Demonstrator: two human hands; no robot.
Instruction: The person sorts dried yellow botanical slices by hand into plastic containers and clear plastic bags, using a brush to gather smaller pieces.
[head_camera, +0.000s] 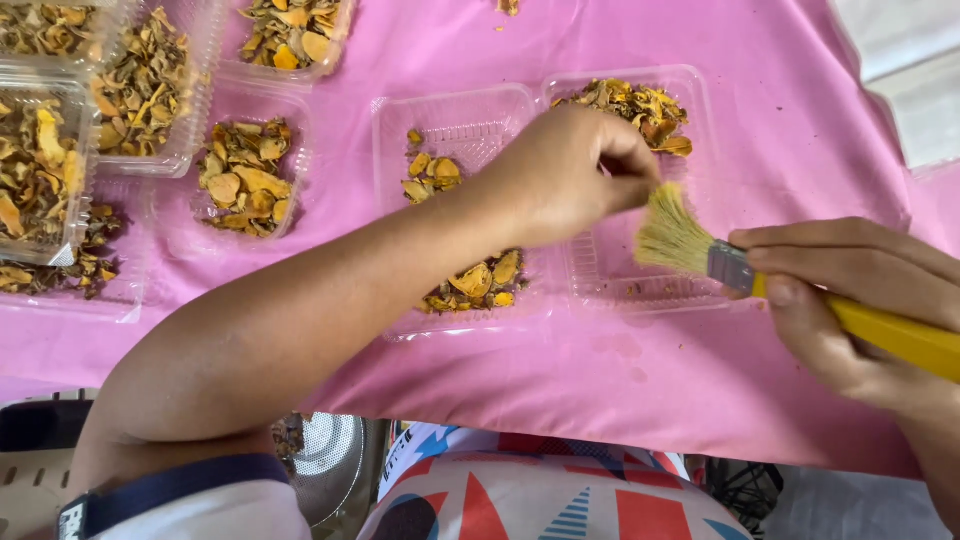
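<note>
Pink tablecloth (640, 380) | clear trays (460, 130) of dried yellow chips (245, 180) | left hand (570, 170) fingers curled together over right tray (690, 100) | right hand (850, 300) gripping yellow-handled brush (720, 255), bristles touching left fingertips.

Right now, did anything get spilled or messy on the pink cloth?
Yes, a little. A few dried yellow pieces lie loose on the pink cloth at the top edge, outside any clear tray. Everything else sits inside trays.

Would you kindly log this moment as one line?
left hand: over clear tray | right hand: holds yellow brush | bristles beside left fingers
</note>
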